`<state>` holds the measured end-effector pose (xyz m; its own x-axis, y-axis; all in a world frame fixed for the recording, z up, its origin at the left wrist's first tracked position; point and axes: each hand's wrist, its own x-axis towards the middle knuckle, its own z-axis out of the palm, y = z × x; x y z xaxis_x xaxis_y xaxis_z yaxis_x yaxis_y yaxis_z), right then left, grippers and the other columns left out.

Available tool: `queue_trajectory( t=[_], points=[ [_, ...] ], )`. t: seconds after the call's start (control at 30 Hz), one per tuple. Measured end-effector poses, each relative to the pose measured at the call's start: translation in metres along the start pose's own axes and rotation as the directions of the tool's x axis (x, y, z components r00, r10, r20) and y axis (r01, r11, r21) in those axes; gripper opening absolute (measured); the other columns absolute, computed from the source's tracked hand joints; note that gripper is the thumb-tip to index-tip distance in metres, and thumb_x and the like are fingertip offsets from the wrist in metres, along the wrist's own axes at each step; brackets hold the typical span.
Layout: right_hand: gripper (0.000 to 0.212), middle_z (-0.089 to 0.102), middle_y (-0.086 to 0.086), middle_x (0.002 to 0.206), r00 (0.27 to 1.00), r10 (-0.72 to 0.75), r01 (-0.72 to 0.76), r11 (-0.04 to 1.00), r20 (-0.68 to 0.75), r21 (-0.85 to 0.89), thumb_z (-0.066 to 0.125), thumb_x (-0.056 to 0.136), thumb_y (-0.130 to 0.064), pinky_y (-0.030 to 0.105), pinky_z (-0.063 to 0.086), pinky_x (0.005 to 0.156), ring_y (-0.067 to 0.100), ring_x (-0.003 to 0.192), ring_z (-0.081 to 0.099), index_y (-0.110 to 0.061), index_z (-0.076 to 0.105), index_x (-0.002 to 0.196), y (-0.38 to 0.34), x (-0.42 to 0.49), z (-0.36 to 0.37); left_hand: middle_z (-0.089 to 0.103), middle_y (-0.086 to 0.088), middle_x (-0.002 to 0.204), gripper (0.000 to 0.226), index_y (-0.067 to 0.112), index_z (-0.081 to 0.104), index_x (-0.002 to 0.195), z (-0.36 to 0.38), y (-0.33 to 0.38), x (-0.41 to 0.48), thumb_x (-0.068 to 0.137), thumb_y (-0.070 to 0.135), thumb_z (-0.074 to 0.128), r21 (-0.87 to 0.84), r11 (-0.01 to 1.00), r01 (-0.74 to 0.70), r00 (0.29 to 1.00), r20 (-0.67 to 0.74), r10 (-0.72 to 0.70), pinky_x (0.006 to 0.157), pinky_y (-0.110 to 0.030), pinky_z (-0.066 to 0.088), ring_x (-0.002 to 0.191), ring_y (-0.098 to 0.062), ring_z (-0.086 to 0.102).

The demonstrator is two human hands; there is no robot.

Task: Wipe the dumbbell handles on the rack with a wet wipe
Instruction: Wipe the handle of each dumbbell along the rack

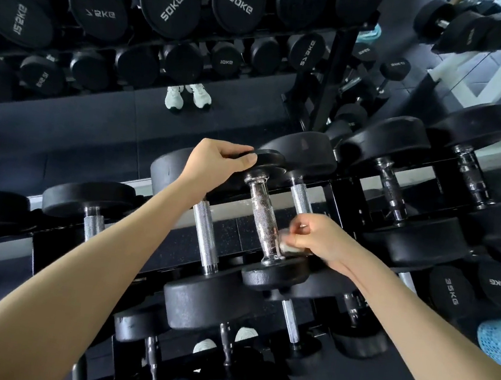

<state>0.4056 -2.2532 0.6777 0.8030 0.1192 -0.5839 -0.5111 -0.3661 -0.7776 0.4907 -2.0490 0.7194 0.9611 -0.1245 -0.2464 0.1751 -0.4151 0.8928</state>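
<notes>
- Our left hand (219, 162) is at the far end of the dumbbell (275, 276). Its fingers are curled over the upper head, probably to keep it from rolling under the rubbing.
- The knurled chrome handle (263, 219) runs between our two hands, raised a little above the rack (353, 186).
- Our right hand (320, 241) has its fingers clamped on the single wet wipe (289, 247), which is pressed against the handle's lower end.
- Along this upper tier we count seven handles.
</notes>
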Motion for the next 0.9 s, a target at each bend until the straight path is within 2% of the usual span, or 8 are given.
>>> queue_trajectory(
  t=[0.1, 0.17, 0.33, 0.47, 0.53, 0.67, 0.77, 0.9],
  points=[
    [0.013, 0.062, 0.012, 0.081, 0.964, 0.052, 0.051, 0.927, -0.261, 0.372, 0.069, 0.082, -0.008, 0.032, 0.053, 0.075, 0.023, 0.08, 0.062, -0.005, 0.056, 0.079, -0.001, 0.01, 0.0, 0.068, 0.014, 0.08, 0.029, 0.022, 0.07, 0.111, -0.005, 0.008, 0.005, 0.083, 0.03, 0.071, 0.154, 0.987, -0.037, 0.999, 0.039, 0.031, 0.088, -0.025, 0.05, 0.071, 0.0, 0.058],
    [0.021, 0.065, 0.015, 0.095, 0.987, 0.093, -0.004, 0.829, -0.13, 0.559, 0.069, 0.083, -0.011, 0.036, 0.056, 0.077, 0.024, 0.084, 0.067, -0.001, 0.059, 0.098, -0.006, 0.016, 0.005, 0.069, 0.012, 0.097, 0.037, 0.024, 0.066, 0.117, -0.004, 0.016, 0.006, 0.083, 0.038, 0.069, 0.313, 0.945, -0.095, 0.995, 0.066, 0.079, 0.091, -0.024, 0.047, 0.087, -0.003, 0.06],
    [0.016, 0.063, -0.006, 0.072, 0.971, 0.047, -0.154, 0.871, 0.234, 0.466, 0.068, 0.082, -0.022, 0.024, 0.048, 0.052, 0.007, 0.064, 0.06, -0.016, 0.058, 0.093, -0.013, 0.026, 0.014, 0.066, 0.01, 0.107, 0.042, 0.032, 0.059, 0.123, 0.007, 0.034, 0.008, 0.084, 0.046, 0.064, 0.654, 0.697, -0.293, 0.954, 0.249, 0.167, 0.08, -0.025, 0.044, 0.097, -0.013, 0.06],
    [0.012, 0.062, -0.003, 0.07, 0.972, -0.006, -0.105, 0.882, 0.233, 0.46, 0.068, 0.082, -0.021, 0.033, 0.052, 0.068, 0.016, 0.07, 0.06, -0.011, 0.061, 0.085, -0.012, 0.031, 0.012, 0.061, 0.008, 0.083, 0.025, 0.024, 0.065, 0.109, 0.01, 0.04, 0.011, 0.088, 0.038, 0.06, 0.718, 0.584, -0.379, 0.924, 0.329, 0.195, 0.067, -0.026, 0.04, 0.078, -0.016, 0.057],
    [0.009, 0.062, -0.006, 0.059, 0.986, -0.003, -0.078, 0.873, 0.164, 0.481, 0.066, 0.085, -0.012, 0.026, 0.049, 0.064, 0.011, 0.065, 0.061, -0.01, 0.061, 0.078, -0.013, 0.032, 0.017, 0.061, 0.009, 0.08, 0.02, 0.024, 0.066, 0.105, 0.008, 0.037, 0.011, 0.088, 0.033, 0.062, 0.688, 0.621, -0.376, 0.924, 0.325, 0.2, 0.067, -0.027, 0.04, 0.076, -0.016, 0.058],
    [0.032, 0.071, 0.005, 0.087, 0.985, 0.148, -0.111, 0.939, -0.092, 0.325, 0.081, 0.07, -0.021, 0.034, 0.053, 0.085, 0.018, 0.087, 0.067, -0.009, 0.066, 0.095, -0.019, 0.035, 0.03, 0.071, 0.005, 0.096, 0.03, 0.022, 0.067, 0.112, -0.006, 0.017, 0.005, 0.082, 0.016, 0.07, 0.407, 0.868, -0.284, 0.947, 0.259, 0.188, 0.087, -0.03, 0.051, 0.09, -0.014, 0.066],
    [0.019, 0.066, 0.006, 0.074, 0.972, 0.067, -0.004, 0.963, -0.226, 0.271, 0.077, 0.074, -0.011, 0.015, 0.052, 0.063, 0.011, 0.066, 0.064, 0.0, 0.068, 0.087, -0.026, 0.027, 0.039, 0.071, 0.003, 0.102, 0.038, 0.019, 0.066, 0.114, -0.016, 0.007, -0.002, 0.079, 0.006, 0.072, 0.26, 0.935, -0.24, 0.954, 0.242, 0.178, 0.091, -0.022, 0.05, 0.095, -0.008, 0.066],
    [0.02, 0.058, 0.008, 0.061, 0.915, -0.097, 0.139, 0.987, -0.393, 0.078, 0.072, 0.078, -0.016, 0.031, 0.045, 0.049, 0.015, 0.054, 0.051, 0.0, 0.064, 0.069, -0.027, 0.015, 0.053, 0.071, 0.008, 0.1, 0.028, 0.02, 0.066, 0.11, -0.016, 0.011, 0.0, 0.082, 0.017, 0.071, 0.327, 0.919, -0.219, 0.963, 0.227, 0.148, 0.089, -0.023, 0.049, 0.094, -0.006, 0.065]
  ],
)
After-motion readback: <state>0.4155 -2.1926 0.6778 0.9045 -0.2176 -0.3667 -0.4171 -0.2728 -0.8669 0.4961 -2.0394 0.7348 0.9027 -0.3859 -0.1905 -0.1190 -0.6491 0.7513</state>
